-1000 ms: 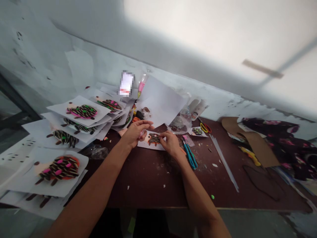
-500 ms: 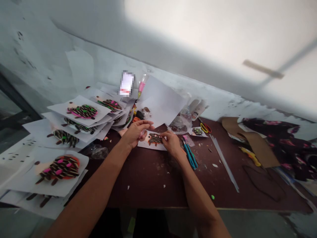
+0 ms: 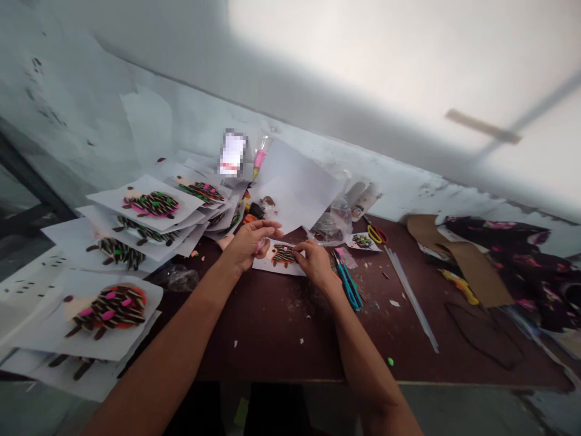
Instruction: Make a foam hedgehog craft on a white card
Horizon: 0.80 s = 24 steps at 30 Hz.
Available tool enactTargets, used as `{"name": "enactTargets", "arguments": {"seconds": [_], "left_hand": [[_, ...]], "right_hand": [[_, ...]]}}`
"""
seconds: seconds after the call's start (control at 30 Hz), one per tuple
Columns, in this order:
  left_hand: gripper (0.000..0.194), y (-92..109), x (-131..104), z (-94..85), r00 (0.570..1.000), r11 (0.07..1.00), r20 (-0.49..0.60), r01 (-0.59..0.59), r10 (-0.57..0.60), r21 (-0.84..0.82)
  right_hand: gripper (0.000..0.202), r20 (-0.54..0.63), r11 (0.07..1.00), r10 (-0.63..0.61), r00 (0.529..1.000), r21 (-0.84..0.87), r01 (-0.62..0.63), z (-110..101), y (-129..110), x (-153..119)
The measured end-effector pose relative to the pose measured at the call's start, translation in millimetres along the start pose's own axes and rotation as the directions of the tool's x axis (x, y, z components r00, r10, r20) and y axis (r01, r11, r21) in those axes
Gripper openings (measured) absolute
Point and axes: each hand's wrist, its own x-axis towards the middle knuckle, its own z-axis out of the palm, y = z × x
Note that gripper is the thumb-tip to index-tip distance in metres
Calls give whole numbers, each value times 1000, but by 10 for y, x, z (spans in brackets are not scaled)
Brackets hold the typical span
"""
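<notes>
A small white card (image 3: 263, 264) lies on the table between my hands, bearing a hedgehog figure (image 3: 283, 253) with dark and pale stripes, an orange edge and a pink dot. My left hand (image 3: 252, 243) is raised at the card's left edge, fingers curled in a pinch around what looks like a small pink lump of modelling clay, mostly hidden. At the card's right side, the thumb and fingertips of my right hand (image 3: 314, 261) are pressed together against the hedgehog's back. Whatever sits between those fingertips is too small to make out.
Stacked sheets with finished-looking hedgehogs (image 3: 152, 204) fill the left side. Right of my hand lie teal-handled scissors (image 3: 348, 284), red-yellow scissors (image 3: 377, 235), clear glue sticks (image 3: 412, 297) and a yellow glue gun (image 3: 459, 287). A phone (image 3: 233, 152) leans at the back beside white paper (image 3: 295, 188).
My right fingertips have shifted very slightly left on the hedgehog's back. My left hand and the card stay almost in place.
</notes>
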Motion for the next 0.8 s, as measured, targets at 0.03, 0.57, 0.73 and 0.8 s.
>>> {"name": "enactTargets", "arguments": {"seconds": [0.03, 0.57, 0.73, 0.8], "left_hand": [[9, -3, 3, -6, 1000, 1000, -1, 1, -1, 0], [8, -33, 23, -14, 1000, 1000, 10, -1, 1, 28], [8, -30, 15, -14, 1000, 999, 14, 1, -1, 32], [7, -36, 17, -20, 1000, 999, 18, -6, 5, 31]], "right_hand": [[14, 6, 1000, 0, 1000, -4, 0, -6, -5, -1], [23, 19, 997, 7, 1000, -71, -5, -26, -37, -9], [26, 36, 997, 15, 999, -75, -12, -43, -64, -14], [26, 26, 998, 21, 999, -57, -20, -44, -75, -19]]}}
